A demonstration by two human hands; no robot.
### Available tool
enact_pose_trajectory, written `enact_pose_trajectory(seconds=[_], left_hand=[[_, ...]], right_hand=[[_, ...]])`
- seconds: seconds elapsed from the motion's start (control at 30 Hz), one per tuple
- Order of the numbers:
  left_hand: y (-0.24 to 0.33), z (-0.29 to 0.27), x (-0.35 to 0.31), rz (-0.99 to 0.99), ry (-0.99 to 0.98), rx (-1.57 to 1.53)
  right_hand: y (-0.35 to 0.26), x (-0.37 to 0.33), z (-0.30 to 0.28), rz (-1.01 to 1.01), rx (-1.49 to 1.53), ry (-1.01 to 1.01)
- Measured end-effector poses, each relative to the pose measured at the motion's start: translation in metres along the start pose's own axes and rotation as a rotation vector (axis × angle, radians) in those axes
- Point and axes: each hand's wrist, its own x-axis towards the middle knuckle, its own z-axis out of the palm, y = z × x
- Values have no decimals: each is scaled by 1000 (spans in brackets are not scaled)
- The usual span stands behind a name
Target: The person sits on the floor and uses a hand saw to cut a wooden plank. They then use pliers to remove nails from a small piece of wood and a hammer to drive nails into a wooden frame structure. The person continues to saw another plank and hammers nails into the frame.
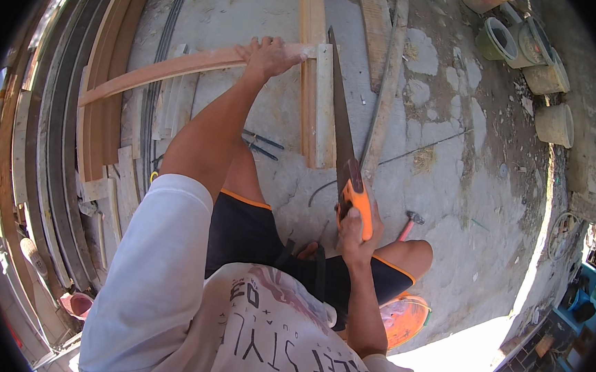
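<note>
My right hand (358, 240) is wrapped round the orange handle of a handsaw (342, 116), whose long dark blade points away from me. My left hand (272, 56) grips a long, narrow wooden strip (175, 68) near its right end, fingers over the top. That end rests across a thicker timber (314, 11) lying lengthwise on the ground. Against the timber's right side is a shorter pale wood piece (325, 108). Alongside that piece runs the blade, close to the strip's end; whether its teeth touch the wood I cannot tell.
Long boards (54, 120) are stacked at my left. Two loose planks (386, 75) lie beyond the blade. A red-handled hammer (411, 225) lies by my right knee, near an orange bucket (404, 321). Several dirty buckets (554, 124) line the right wall.
</note>
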Motion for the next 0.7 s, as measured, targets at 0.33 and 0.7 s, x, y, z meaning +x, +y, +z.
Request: enact_pose_trajectory(seconds=[0.33,0.7], left_hand=[[-6,2,-3,-14,-31,-27],[-5,-2,3,-16,-39,-47]], right_hand=[[-21,-124,-27,-120,-224,50],[-5,-8,9,42,54,11]])
